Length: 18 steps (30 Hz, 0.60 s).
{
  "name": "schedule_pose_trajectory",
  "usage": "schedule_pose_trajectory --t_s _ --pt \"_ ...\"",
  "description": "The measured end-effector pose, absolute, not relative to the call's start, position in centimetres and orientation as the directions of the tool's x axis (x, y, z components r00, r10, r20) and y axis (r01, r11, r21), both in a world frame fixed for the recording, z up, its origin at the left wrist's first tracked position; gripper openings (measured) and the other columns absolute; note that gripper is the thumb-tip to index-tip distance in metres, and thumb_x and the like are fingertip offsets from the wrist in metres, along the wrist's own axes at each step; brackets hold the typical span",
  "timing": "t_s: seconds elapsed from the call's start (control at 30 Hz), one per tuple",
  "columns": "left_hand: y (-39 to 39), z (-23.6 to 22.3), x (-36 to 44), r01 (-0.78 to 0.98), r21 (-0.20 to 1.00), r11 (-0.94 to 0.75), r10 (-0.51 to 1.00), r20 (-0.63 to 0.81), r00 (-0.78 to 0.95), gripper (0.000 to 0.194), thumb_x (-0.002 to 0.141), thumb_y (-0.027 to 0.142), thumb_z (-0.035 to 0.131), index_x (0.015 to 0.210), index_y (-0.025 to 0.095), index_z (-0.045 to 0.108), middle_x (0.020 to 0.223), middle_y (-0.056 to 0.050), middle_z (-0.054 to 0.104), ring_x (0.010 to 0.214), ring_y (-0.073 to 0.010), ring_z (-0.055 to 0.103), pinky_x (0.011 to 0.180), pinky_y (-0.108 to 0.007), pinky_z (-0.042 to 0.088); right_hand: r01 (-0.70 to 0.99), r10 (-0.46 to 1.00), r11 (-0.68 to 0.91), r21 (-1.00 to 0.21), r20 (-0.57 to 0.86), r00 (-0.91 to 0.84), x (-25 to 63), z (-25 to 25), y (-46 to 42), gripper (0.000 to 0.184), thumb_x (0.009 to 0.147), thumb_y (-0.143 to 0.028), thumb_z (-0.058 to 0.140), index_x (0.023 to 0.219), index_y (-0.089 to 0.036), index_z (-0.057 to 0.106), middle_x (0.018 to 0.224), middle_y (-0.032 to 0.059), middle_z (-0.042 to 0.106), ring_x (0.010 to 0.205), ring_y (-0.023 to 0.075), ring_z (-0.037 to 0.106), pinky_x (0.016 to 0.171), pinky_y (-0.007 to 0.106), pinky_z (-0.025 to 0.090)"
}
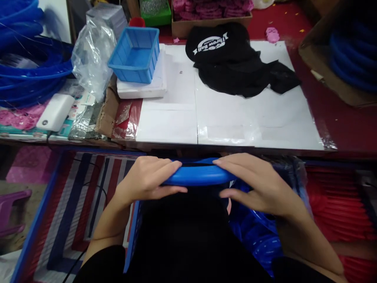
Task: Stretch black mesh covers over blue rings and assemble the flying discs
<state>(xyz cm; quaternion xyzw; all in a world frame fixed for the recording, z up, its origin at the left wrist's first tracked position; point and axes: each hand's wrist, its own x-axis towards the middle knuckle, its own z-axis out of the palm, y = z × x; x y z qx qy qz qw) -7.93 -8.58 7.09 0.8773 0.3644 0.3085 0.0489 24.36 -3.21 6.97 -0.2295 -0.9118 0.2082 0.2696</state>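
A blue plastic ring [200, 175] is held level in front of my body, just below the table's near edge. My left hand [150, 177] grips its left side, thumb below and fingers over the top. On the right side, my right hand [250, 181] wraps it the same way, fingers on top and thumb underneath. Black fabric pieces [244, 70] with a white "Throw Ball" print lie on the white table covering [224, 125] beyond my hands.
A small blue bin [134, 55] sits on a white box at the back left, beside a clear plastic bag [92, 59]. Blue rings [26, 74] are stacked far left, and more blue coils [353, 59] fill a carton at right. A striped basket [79, 204] stands below left.
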Motion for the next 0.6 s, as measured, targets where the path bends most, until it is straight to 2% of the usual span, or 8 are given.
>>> schedule_pose_trajectory --t_s 0.07,0.1,0.17,0.3,0.43,0.5,0.6 --pt "-8.7 7.7 -7.3 0.625 0.229 -0.747 0.644 0.486 0.591 0.046 0.106 0.058 0.062 0.111 0.012 0.068 0.08 -0.005 0.076 0.061 -0.0178 0.069 0.055 -0.03 0.047 0.325 0.477 0.863 -0.386 0.411 -0.777 22.5 8.0 -3.9 0.043 0.103 -0.037 0.071 0.139 -0.015 0.066 0.115 0.0167 0.081 0.099 0.0308 0.078 0.085 0.043 0.064" --pt "-8.8 7.7 -7.0 0.635 0.209 -0.744 0.643 0.48 0.597 0.046 0.107 0.058 0.061 0.112 0.013 0.067 0.08 -0.005 0.075 0.061 -0.0183 0.069 0.056 -0.03 0.047 0.323 0.47 0.87 -0.372 0.435 -0.768 21.7 7.8 -4.3 0.038 0.104 -0.034 0.068 0.136 -0.013 0.066 0.111 0.0163 0.081 0.093 0.0296 0.078 0.08 0.042 0.064" --pt "-8.9 7.2 -6.7 0.655 0.202 -0.728 0.657 0.477 0.584 0.043 0.107 0.057 0.06 0.112 0.014 0.067 0.08 -0.005 0.075 0.062 -0.0189 0.07 0.056 -0.031 0.047 0.315 0.483 0.867 -0.385 0.495 -0.723 20.7 6.8 -4.9 0.033 0.105 -0.032 0.065 0.133 -0.013 0.066 0.105 0.0151 0.081 0.086 0.028 0.077 0.074 0.041 0.063" --pt "-9.0 5.9 -5.7 0.678 0.245 -0.693 0.687 0.511 0.517 0.041 0.106 0.055 0.061 0.109 0.014 0.069 0.082 -0.008 0.077 0.065 -0.0219 0.072 0.06 -0.034 0.051 0.359 0.532 0.847 -0.393 0.613 -0.584 20.1 4.1 -5.4 0.035 0.104 -0.03 0.064 0.135 -0.014 0.064 0.099 0.0147 0.08 0.079 0.0286 0.075 0.069 0.043 0.061" --pt "-8.6 5.8 -5.1 0.653 0.29 -0.7 0.684 0.537 0.495 0.044 0.103 0.052 0.07 0.121 0.012 0.069 0.093 -0.011 0.082 0.072 -0.0238 0.077 0.066 -0.035 0.057 0.294 0.521 0.85 -0.436 0.625 -0.581 21.3 3.0 -4.3 0.039 0.101 -0.033 0.068 0.135 -0.015 0.067 0.101 0.0144 0.081 0.082 0.0288 0.076 0.07 0.042 0.06" --pt "-8.2 5.8 -5.9 0.575 0.367 -0.731 0.673 0.526 0.52 0.054 0.099 0.051 0.076 0.137 0.013 0.066 0.109 -0.014 0.083 0.088 -0.0257 0.081 0.076 -0.035 0.062 0.24 0.532 0.833 -0.498 0.601 -0.597 22.7 2.5 -3.5 0.041 0.1 -0.037 0.071 0.137 -0.019 0.068 0.104 0.0122 0.082 0.085 0.0283 0.077 0.077 0.044 0.06" --pt "-7.8 4.1 -8.2 0.437 0.603 -0.667 0.741 0.482 0.467 0.074 0.095 0.058 0.079 0.153 0.02 0.057 0.131 -0.018 0.079 0.116 -0.0301 0.079 0.097 -0.042 0.064 0.194 0.672 0.702 -0.685 0.547 -0.499 25.3 0.9 -2.6 0.042 0.099 -0.045 0.074 0.136 -0.025 0.072 0.108 0.0105 0.082 0.094 0.0307 0.076 0.088 0.051 0.06"
